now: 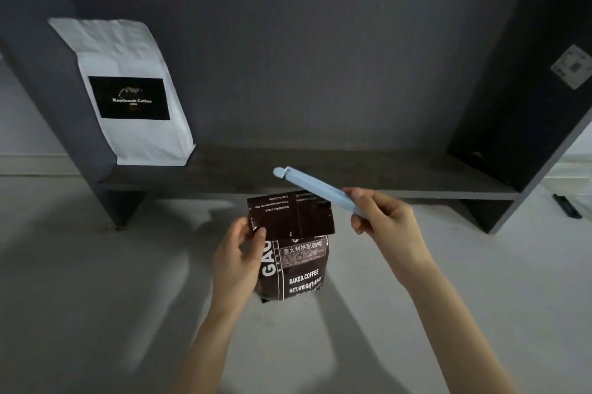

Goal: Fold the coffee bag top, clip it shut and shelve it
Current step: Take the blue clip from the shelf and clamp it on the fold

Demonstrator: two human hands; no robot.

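Note:
A dark brown coffee bag (296,268) with white lettering is held upright in mid-air, its top flap folded forward and down over the front. My left hand (238,252) grips the bag's left side, thumb pressing the folded flap. My right hand (381,217) holds a long pale blue sealing clip (315,187) by its right end. The clip slants up to the left, its free end just above the bag's folded top edge, not clamped on it.
A dark grey shelf unit stands ahead; its low board (320,174) runs behind the bag. A white coffee bag (128,92) with a black label leans at the shelf's left end. The shelf's right side panel (519,98) is dark. Pale floor lies below.

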